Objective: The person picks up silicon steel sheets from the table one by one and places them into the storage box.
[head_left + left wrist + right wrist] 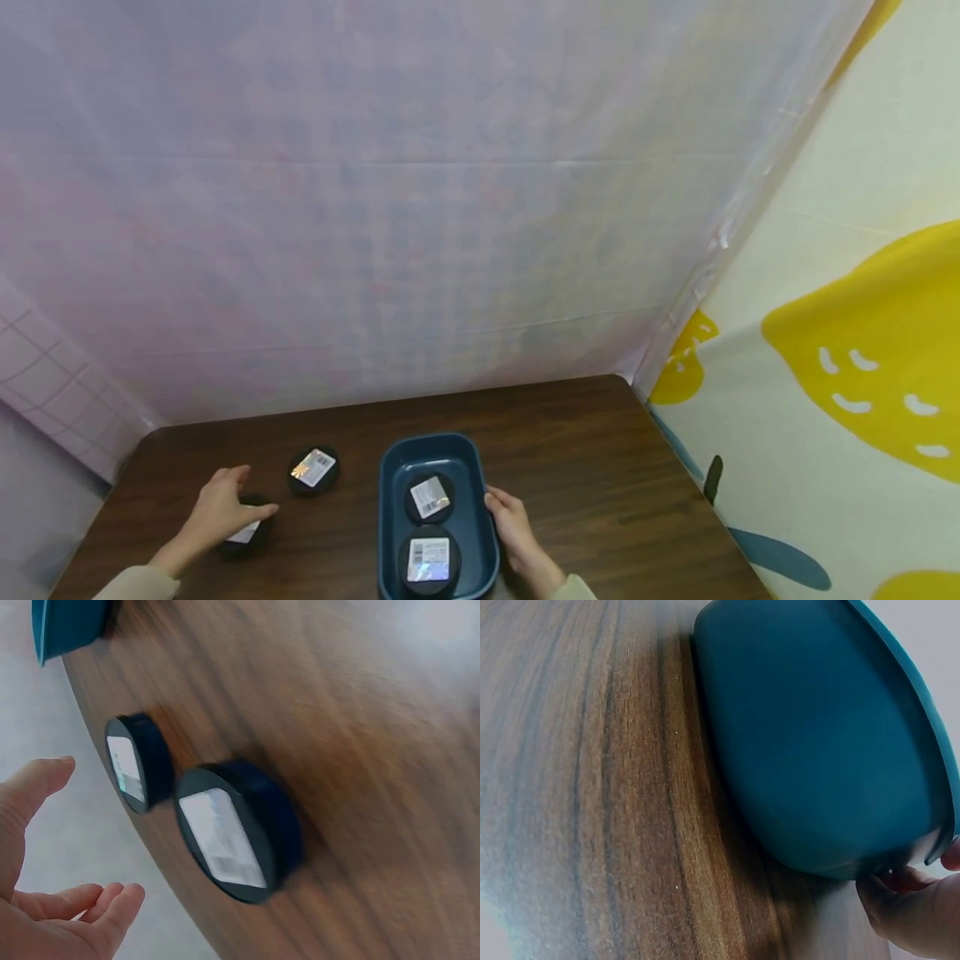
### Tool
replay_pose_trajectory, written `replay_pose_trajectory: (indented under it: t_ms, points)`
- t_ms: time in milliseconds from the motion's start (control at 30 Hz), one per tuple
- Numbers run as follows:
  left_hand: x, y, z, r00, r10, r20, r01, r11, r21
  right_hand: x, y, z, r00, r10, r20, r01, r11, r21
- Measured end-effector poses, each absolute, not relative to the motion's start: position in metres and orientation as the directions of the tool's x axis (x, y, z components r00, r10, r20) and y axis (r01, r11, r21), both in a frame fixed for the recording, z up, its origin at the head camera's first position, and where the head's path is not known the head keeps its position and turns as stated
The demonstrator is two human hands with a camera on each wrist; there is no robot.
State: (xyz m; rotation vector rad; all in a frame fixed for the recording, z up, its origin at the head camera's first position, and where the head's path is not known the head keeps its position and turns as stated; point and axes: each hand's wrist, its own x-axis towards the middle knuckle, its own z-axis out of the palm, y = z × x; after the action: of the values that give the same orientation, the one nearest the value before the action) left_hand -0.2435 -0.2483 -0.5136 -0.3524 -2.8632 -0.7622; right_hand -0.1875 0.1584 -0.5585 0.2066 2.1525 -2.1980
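My right hand [512,533] holds the right rim of a blue rectangular tray [470,475], fingers and thumb pinching its edge. Inside the tray lie two round black containers, a far one [430,498] and a near one [428,561], both with white labels facing up. On the left, my left hand [217,508] hovers with thumb and fingers spread over another labelled black container [243,533]. The left wrist view shows a gap between that hand [56,930] and the containers. One more black container [313,470] sits between this hand and the tray.
The dark wooden table [585,467] extends to the right of the tray. A pale curtain [420,250] hangs behind its far edge, and a lemon-print cloth [825,250] covers the right side. Pale tile-patterned wall [45,375] stands at the left.
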Motion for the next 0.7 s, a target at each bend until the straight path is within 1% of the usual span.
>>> replay_pose_trajectory:
  t_ms: [67,300,500,700]
  points:
    - [-0.241,-0.255,-0.517,-0.961,0.178,0.211,0.259,0.85,0.459,-0.187,0.158,-0.557,-0.989,0.054,-0.141,0.14,-0.018,-0.99]
    - [-0.236,-0.275,-0.533,-0.973,0.168,0.16,0.222,0.872,0.435,-0.201,0.164,-0.587,-0.987,0.052,-0.154,0.154,-0.011,-0.988]
    - [-0.232,-0.284,-0.548,-0.982,0.166,0.09,0.189,0.9,0.394,-0.2,0.164,-0.586,-0.986,0.054,-0.156,0.156,-0.012,-0.988]
    - [-0.23,-0.286,-0.554,-0.987,0.145,0.071,0.161,0.904,0.396,-0.199,0.163,-0.585,-0.989,0.052,-0.14,0.139,-0.022,-0.99]
